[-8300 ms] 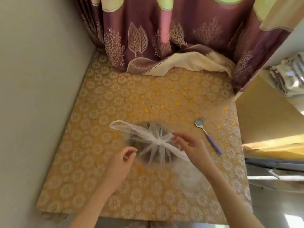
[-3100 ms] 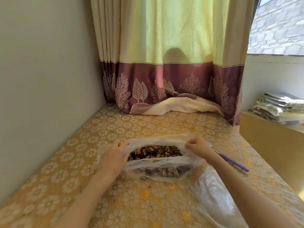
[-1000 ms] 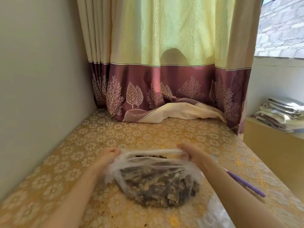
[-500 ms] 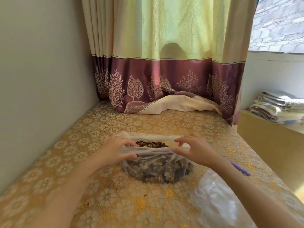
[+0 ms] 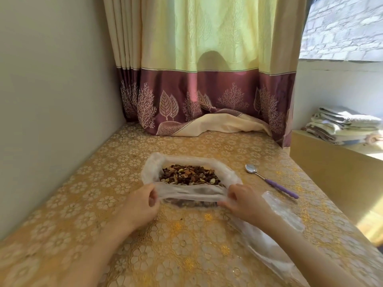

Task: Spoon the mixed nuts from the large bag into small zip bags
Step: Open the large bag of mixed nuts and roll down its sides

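The large clear plastic bag (image 5: 153, 165) lies open on the table with its rim rolled down around the mixed nuts (image 5: 189, 178). My left hand (image 5: 141, 205) pinches the near rim at its left end. My right hand (image 5: 245, 200) pinches the same rim at its right end, and the plastic is stretched between them. A spoon (image 5: 269, 183) with a purple handle lies on the table to the right of the bag. Clear small zip bags (image 5: 279, 212) lie flat under and beside my right forearm.
The table (image 5: 103, 183) has a gold floral cover and meets a wall on the left. A yellow and maroon curtain (image 5: 207, 100) drapes onto its far edge. At the right stands a lower yellow surface with folded cloths (image 5: 344, 127).
Both hands have moved to the bag's near rim and pulled it down and wide. The nuts show more fully, and the spoon is uncovered.
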{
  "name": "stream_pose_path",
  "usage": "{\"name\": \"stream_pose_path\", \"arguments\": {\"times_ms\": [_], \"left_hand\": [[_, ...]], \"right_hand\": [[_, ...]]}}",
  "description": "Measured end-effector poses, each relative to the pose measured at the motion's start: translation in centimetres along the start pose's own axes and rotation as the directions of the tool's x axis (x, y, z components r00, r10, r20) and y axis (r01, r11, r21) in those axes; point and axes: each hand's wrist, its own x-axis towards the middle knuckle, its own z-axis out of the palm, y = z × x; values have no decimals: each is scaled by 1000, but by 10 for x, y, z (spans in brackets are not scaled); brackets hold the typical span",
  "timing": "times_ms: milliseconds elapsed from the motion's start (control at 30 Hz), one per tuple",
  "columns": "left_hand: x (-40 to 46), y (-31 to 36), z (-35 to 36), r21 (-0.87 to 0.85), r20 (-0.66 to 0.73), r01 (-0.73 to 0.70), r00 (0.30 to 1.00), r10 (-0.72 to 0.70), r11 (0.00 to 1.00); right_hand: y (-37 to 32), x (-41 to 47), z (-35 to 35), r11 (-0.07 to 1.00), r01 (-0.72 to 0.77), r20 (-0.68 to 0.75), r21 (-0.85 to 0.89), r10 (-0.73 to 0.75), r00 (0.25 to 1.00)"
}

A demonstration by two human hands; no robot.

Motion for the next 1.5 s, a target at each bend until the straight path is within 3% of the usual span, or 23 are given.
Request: {"name": "stream_pose_path", "arguments": {"times_ms": [67,133,200,267,400,467,500,533,567,633,667,733,833,933,1000,1067,1133,1200,1300,1400,1500], "left_hand": [[0,3,-3,-384,20,199,978,-207,902],[4,6,-8,-666,17,336,899,-437,666],[12,7,-11,-720,33,411,826,-563,559],[18,12,-13,-670,87,486,802,-591,561],[27,16,-11,-559,167,586,773,-612,587],[30,14,-11,-643,212,594,744,-634,483],[31,12,-13,-737,257,572,729,-634,359],[31,9,-15,-825,311,528,722,-617,202],[30,5,-18,-887,365,461,728,-580,19],[29,-1,-21,-900,427,300,754,-500,-315],[28,-2,-21,-871,439,230,762,-476,-435],[25,0,-20,-805,442,126,778,-445,-580],[23,1,-15,-769,419,49,792,-444,-637],[27,0,-13,-781,464,96,751,-470,-617],[29,-2,-12,-780,509,155,721,-470,-606],[29,-3,-12,-819,514,251,722,-463,-516],[31,-5,-11,-876,474,345,739,-478,-336],[36,-3,-11,-891,448,393,691,-567,-226],[31,3,-9,-886,257,438,737,-625,152],[39,2,-10,-667,-77,422,781,-620,614],[56,-3,-12,-339,-260,326,869,-421,883]], "right_hand": [[-1,2,-5,960,-86,3,265,89,996],[2,9,-8,903,-191,-31,385,220,975],[6,17,-7,898,-288,-82,332,332,940],[7,25,-6,899,-359,-101,251,393,914],[4,33,-3,851,-498,65,166,494,867],[7,33,-4,824,-542,119,165,529,840],[9,33,-5,787,-573,142,230,555,819],[11,33,-8,701,-607,173,374,591,788],[12,32,-11,531,-625,227,572,629,743],[14,31,-18,-3,-529,426,849,596,680],[15,30,-20,-264,-438,509,859,520,686],[17,28,-21,-611,-282,601,739,411,686],[18,32,-17,-803,-119,661,583,384,645],[17,42,-12,-835,-76,688,545,393,610],[19,48,-10,-809,-153,730,567,408,549],[16,51,-12,-781,-242,766,575,411,494],[12,57,-16,-695,-306,732,651,466,498],[9,65,-21,-515,-361,618,777,518,591],[8,70,-26,-282,-449,524,848,579,625],[11,72,-23,148,-569,316,809,706,634],[12,73,-16,574,-579,66,579,675,735]]}}
